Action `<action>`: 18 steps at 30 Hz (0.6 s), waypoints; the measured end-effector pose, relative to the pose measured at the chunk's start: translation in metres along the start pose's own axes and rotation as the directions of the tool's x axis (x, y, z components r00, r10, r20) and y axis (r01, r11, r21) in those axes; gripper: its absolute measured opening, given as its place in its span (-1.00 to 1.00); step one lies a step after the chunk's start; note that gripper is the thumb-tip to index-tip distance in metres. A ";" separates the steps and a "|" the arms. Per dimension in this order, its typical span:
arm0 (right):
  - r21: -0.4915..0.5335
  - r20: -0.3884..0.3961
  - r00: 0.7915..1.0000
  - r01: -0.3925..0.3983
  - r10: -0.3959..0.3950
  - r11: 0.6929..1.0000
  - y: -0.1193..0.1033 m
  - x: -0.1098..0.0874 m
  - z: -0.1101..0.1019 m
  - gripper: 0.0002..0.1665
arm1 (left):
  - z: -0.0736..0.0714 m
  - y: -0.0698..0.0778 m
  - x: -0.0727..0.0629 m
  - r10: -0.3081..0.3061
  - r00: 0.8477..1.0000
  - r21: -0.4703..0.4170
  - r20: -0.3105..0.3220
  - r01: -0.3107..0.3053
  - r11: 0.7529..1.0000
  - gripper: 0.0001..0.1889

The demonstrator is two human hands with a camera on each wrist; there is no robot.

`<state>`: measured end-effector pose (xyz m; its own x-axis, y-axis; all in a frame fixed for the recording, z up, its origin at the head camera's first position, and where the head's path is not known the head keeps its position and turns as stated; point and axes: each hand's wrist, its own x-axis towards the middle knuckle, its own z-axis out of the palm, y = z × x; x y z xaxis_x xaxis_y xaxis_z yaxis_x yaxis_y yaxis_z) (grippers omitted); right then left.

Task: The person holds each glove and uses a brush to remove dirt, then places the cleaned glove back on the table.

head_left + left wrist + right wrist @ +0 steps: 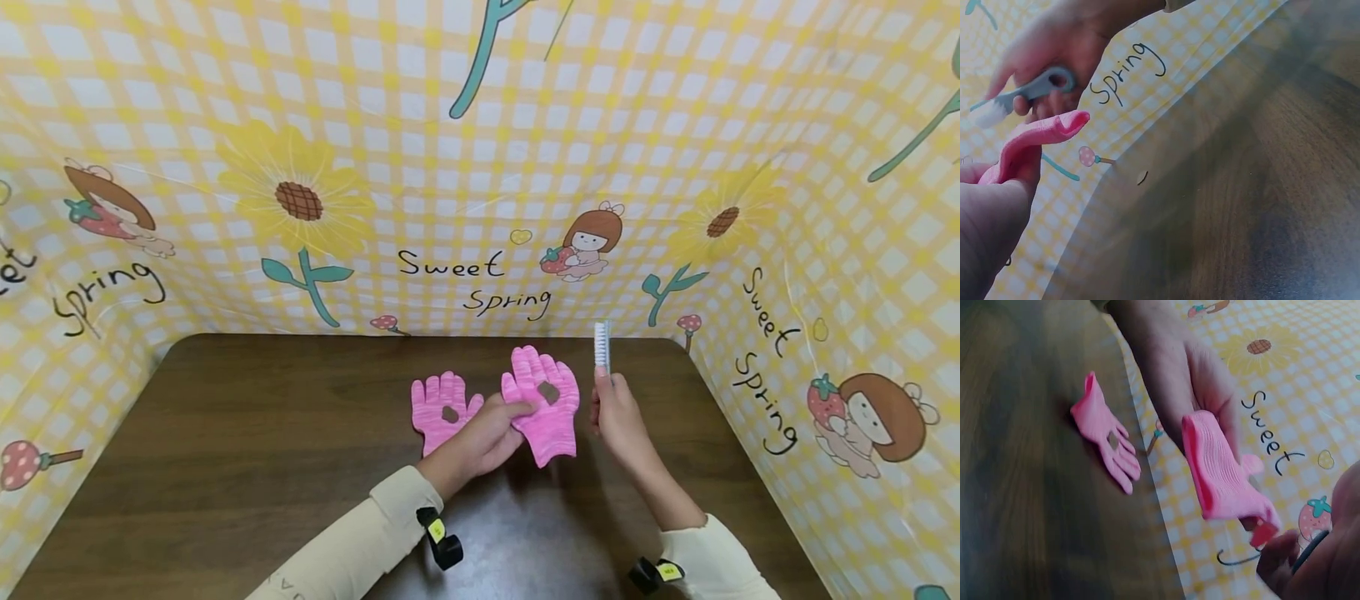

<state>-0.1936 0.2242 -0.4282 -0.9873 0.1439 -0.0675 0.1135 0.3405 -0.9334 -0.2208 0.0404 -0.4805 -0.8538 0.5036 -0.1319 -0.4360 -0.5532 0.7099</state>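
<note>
My left hand [491, 433] pinches a pink knitted glove [553, 425] near its thumb side, thumb on the front, and holds it above the table with fingers pointing up. A brown patch [548, 392] marks its palm. In my right hand [619, 414] is a small brush [602, 346], bristles upward and facing the glove, a short gap away from it. The left wrist view shows its white bristles [990, 115] and grey-blue handle [1038, 87] with a hole at the end. A second pink glove [435, 429] lies flat on the table, partly behind my left forearm, with a similar brown patch [450, 414].
The dark wooden table [247, 467] reaches back to a yellow checked cloth wall [420, 192] printed with sunflowers and lettering, which also runs along both sides. Black bands with yellow labels, such as the left wristband [441, 537], sit over the cream sleeves [352, 537].
</note>
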 end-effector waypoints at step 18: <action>-0.731 0.148 0.842 0.447 -0.520 0.515 0.022 -0.031 0.020 -0.67 | -0.005 -0.001 0.002 -0.021 1.000 0.051 0.008 0.021 0.999 -0.40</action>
<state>-0.1626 0.2087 -0.4536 -0.9062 -0.1930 0.3761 -0.3010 0.9194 -0.2533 -0.2239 0.0390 -0.4846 -0.8420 0.5205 -0.1417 -0.4389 -0.5082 0.7410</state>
